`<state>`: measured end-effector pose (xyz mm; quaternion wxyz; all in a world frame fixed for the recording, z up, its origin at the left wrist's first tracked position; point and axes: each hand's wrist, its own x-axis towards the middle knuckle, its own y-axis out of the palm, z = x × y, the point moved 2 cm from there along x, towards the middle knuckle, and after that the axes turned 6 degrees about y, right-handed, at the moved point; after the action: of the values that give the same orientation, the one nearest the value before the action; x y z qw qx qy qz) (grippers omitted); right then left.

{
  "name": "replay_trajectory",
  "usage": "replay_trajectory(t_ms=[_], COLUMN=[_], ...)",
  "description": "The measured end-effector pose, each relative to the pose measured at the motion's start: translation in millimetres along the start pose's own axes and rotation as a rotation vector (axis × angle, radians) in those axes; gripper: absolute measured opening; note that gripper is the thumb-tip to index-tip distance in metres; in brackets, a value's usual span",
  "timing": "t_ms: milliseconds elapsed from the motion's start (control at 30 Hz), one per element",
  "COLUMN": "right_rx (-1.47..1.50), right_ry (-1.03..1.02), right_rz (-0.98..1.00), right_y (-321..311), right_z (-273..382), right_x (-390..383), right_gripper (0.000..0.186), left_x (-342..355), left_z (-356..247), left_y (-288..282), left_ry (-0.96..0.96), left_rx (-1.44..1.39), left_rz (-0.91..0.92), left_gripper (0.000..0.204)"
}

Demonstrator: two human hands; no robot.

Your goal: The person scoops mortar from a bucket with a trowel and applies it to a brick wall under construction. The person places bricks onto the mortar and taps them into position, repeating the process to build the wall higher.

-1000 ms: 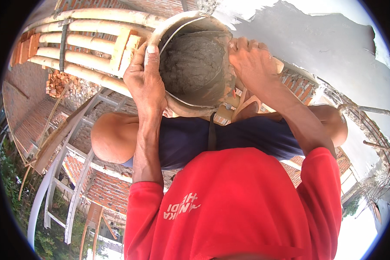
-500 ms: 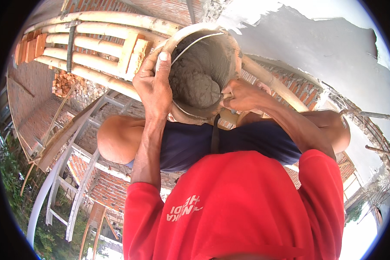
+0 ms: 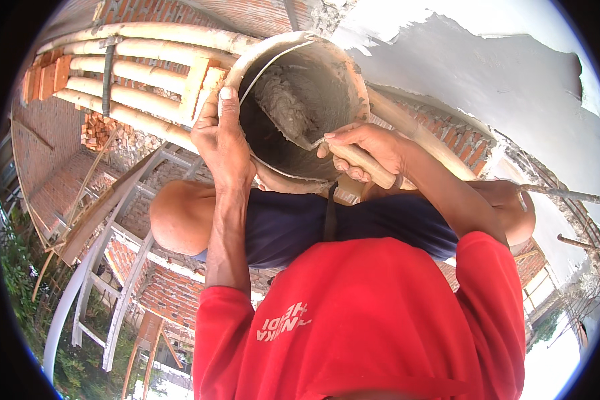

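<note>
A mortar-smeared bucket (image 3: 343, 80) with a thin wire handle tilts toward me between my knees. My left hand (image 3: 223, 137) grips its left rim, thumb lying over the edge and fingers wrapped outside. In my right hand (image 3: 373, 153) is the wooden handle of a trowel (image 3: 363, 163), held at the bucket's near right rim. The trowel's blade reaches inside and is covered by a heap of wet grey mortar (image 3: 283, 103). Below the heap, the bucket's dark inner wall shows.
Bamboo poles (image 3: 147, 69) lashed together run to the far left, with bricks (image 3: 50, 77) at their end. An aluminium ladder (image 3: 123, 267) leans at lower left. A grey plastered surface (image 3: 487, 87) spreads at right, beside bare brickwork. Sticks (image 3: 567, 193) jut in at the right.
My right hand has lifted and turned the trowel, so its handle now shows and mortar is heaped on the blade. The bucket and my left hand have shifted slightly left.
</note>
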<state>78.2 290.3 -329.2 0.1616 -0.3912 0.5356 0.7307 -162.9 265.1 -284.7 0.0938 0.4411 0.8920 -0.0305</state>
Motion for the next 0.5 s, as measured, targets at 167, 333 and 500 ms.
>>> replay_trajectory(t_ms=[167, 333, 500], right_rx=[-1.022, -1.923, -1.881], right_ry=[-0.336, -0.432, -0.395], right_rz=[-0.699, -0.941, -1.039], right_y=[7.0, 65.2, 42.8], right_z=[25.3, 19.8, 12.7], right_x=[-34.0, -7.1, -34.5], right_gripper=[0.027, 0.035, 0.041], left_x=[4.6, 6.9, 6.1], left_z=[1.8, 0.1, 1.0], left_y=[-4.1, 3.5, -1.4], left_ry=[-0.055, -0.007, -0.057], left_rx=[-0.087, -0.085, -0.146], left_rz=[-0.07, -0.007, -0.066], left_gripper=[0.032, 0.03, 0.031])
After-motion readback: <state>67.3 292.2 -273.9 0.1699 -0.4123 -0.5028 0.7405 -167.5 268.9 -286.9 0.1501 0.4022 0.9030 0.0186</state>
